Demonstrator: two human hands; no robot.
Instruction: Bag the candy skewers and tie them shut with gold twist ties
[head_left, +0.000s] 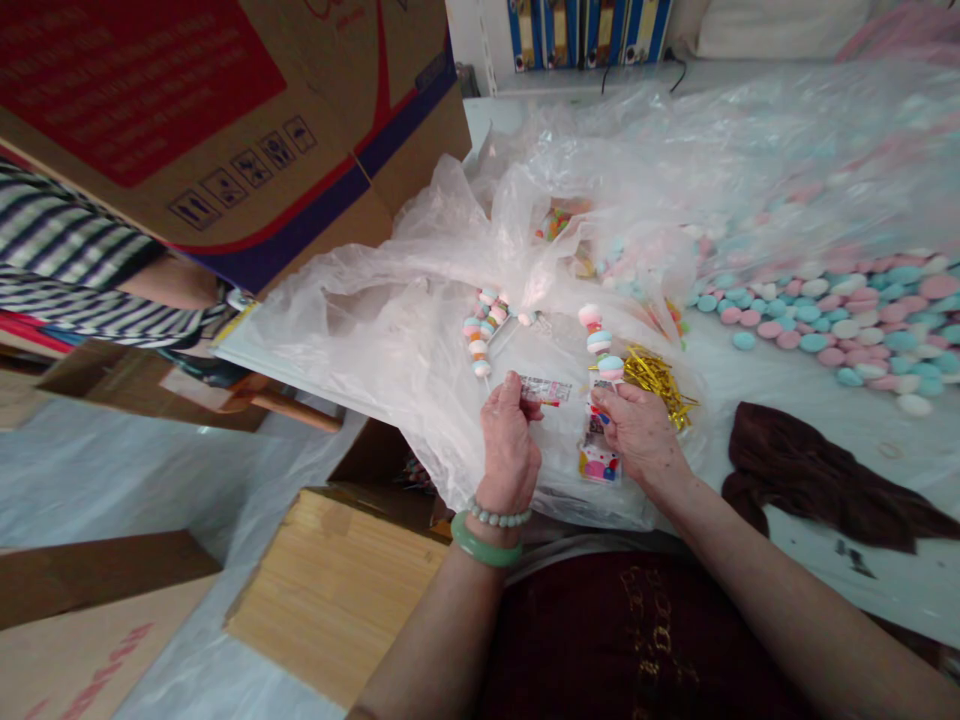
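My left hand [511, 440] is closed around the stick of a marshmallow skewer [478, 348], which stands up above my thumb. A small printed label [547, 390] shows beside those fingers; whether they grip it too, I cannot tell. My right hand [637, 428] pinches the stick of another marshmallow skewer [599, 342], threaded with pink, white and blue pieces. Below those fingers is a card with coloured dots [598, 464]. Gold twist ties [661, 387] lie in a heap just beyond my right hand. More skewered marshmallows [492, 312] rest on clear plastic behind my left hand.
Loose marshmallows [847, 322] spread over the table at right, partly under plastic sheeting [600, 150]. A brown cloth [817, 465] lies near my right forearm. A large carton [337, 110] stands at left, near a person's striped sleeve [75, 240]. Open boxes [337, 580] sit below the table edge.
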